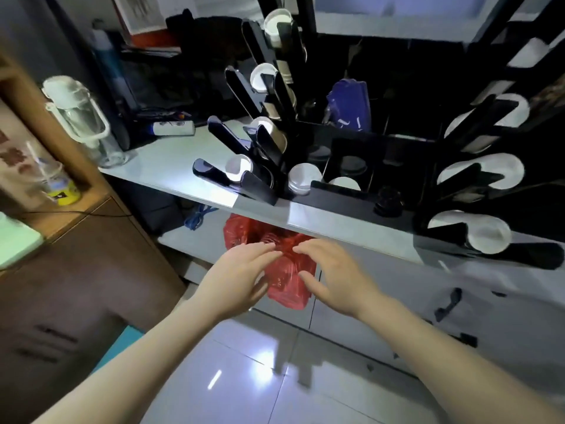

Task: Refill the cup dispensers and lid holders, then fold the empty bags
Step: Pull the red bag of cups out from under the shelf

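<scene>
A crumpled red plastic bag [284, 280] hangs in front of the white counter [171, 163], below its front edge. My left hand [238, 276] and my right hand [330, 276] are on either side of it, fingers spread and touching the bag's top. Whether either hand grips the bag is unclear. On the counter stands a black cup dispenser rack [260, 130] with white cups showing in its tilted slots. A second black rack [477, 179] at the right holds white lids. Between them a black organiser [342, 188] has round wells with lids.
A clear water bottle [82, 117] stands at the counter's left end. A plastic cup with a yellow base [61, 185] sits on a wooden cabinet [76, 270] at left. White drawers with black handles [449, 304] lie under the counter. The floor is glossy tile [244, 377].
</scene>
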`<state>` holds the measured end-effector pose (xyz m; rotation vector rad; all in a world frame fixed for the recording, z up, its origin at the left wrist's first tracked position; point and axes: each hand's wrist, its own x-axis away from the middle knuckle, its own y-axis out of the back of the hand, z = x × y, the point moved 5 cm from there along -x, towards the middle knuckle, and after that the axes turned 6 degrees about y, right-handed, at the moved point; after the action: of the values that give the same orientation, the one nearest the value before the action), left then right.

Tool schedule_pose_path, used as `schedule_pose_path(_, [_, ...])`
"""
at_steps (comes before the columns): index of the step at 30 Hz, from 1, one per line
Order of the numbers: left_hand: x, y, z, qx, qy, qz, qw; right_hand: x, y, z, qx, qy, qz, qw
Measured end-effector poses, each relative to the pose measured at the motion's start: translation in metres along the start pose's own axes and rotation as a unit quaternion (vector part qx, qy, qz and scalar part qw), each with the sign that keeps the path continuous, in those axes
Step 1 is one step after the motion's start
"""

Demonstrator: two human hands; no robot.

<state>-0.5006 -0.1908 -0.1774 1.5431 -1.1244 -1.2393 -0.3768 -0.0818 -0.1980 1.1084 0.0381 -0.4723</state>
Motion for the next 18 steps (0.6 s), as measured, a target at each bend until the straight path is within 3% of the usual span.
schedule_pose_path(8, [-0.008, -0.068, 0.065, -0.003, 0.07, 0.069, 0.995, -0.023, -0.078, -0.043, -0.005, -0.06, 0.067, 0.996])
schedule_pose_path(18, [-0.043, -0.143, 0.18, 0.004, 0.02, 0.18, 0.983, -0.068, -0.178, -0.059, 0.012, -0.242, 0.032, 0.97])
